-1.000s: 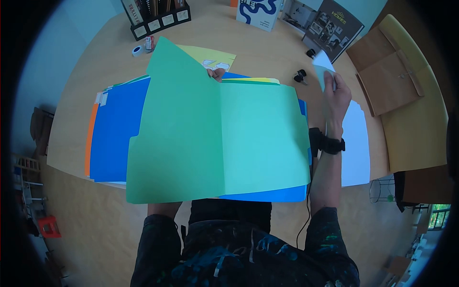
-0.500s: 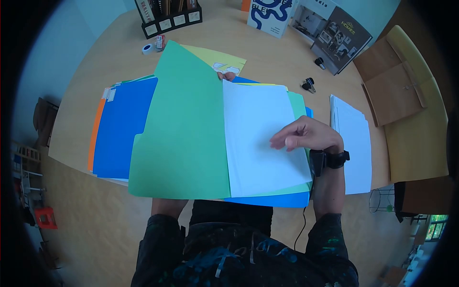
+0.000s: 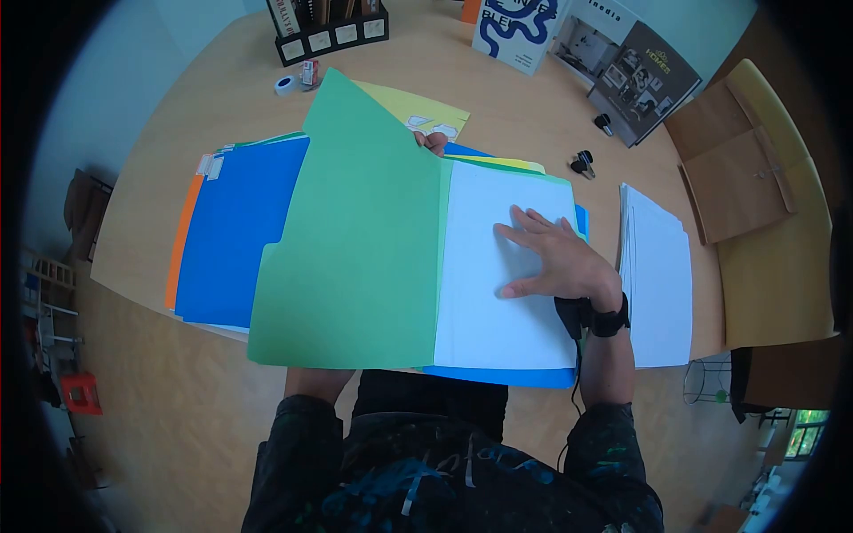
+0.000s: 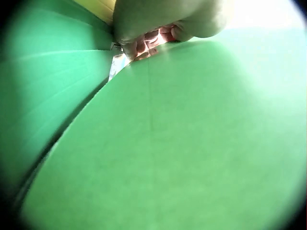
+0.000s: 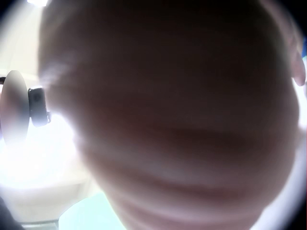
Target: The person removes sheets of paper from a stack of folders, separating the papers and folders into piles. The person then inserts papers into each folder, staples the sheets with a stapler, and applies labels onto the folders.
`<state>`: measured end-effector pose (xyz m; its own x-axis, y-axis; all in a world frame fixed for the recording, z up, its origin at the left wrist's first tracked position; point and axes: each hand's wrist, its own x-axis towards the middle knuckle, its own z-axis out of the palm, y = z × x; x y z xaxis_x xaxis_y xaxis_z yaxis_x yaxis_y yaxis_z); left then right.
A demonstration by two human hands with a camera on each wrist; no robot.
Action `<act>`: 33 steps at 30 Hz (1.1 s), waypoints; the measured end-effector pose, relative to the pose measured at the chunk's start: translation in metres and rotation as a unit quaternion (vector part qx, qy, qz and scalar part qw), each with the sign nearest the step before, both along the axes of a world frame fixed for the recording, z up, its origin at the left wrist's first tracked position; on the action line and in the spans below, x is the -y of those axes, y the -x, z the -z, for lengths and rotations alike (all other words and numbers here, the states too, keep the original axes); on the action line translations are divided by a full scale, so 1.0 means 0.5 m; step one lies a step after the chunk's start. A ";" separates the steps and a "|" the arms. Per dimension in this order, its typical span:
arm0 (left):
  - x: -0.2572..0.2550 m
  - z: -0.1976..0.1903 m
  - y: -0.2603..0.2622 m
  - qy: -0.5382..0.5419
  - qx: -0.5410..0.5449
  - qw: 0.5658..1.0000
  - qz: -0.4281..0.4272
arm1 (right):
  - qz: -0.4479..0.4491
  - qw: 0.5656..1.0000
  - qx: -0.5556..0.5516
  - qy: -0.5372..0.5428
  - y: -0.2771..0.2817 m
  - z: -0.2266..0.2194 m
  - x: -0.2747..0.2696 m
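Observation:
A green file folder [image 3: 355, 240] lies spread before me, its left cover raised. Behind that cover is my left hand [image 3: 433, 143], mostly hidden in the head view; its fingertips grip the folder's top edge near the fold. In the left wrist view the left hand [image 4: 168, 19] curls over the green edge. White paper [image 3: 484, 329] lies on the folder's right half. My right hand [image 3: 560, 258] rests on this paper with fingers spread. Its palm fills the right wrist view, dark and blurred.
Blue folders [image 3: 235, 240] lie at left, and a white paper stack [image 3: 657, 284] at right. Farther back are black binder clips [image 3: 583, 164], a tape roll [image 3: 285, 85], a yellow folder [image 3: 400, 102] and a standing book [image 3: 644, 84]. A brown accordion file [image 3: 737, 186] stands at the right edge.
My right hand has brought white paper from the right onto the folder's right half, let it go and spread its fingers on it. My left hand keeps its grip at the top edge.

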<state>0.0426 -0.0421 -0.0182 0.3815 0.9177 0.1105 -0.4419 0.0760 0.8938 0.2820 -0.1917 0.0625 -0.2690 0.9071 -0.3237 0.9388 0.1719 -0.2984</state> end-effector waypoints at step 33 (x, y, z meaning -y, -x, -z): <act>-0.014 -0.004 -0.043 -0.029 -0.066 0.997 0.033 | 0.262 0.926 -0.095 -0.255 -0.214 0.062 -0.249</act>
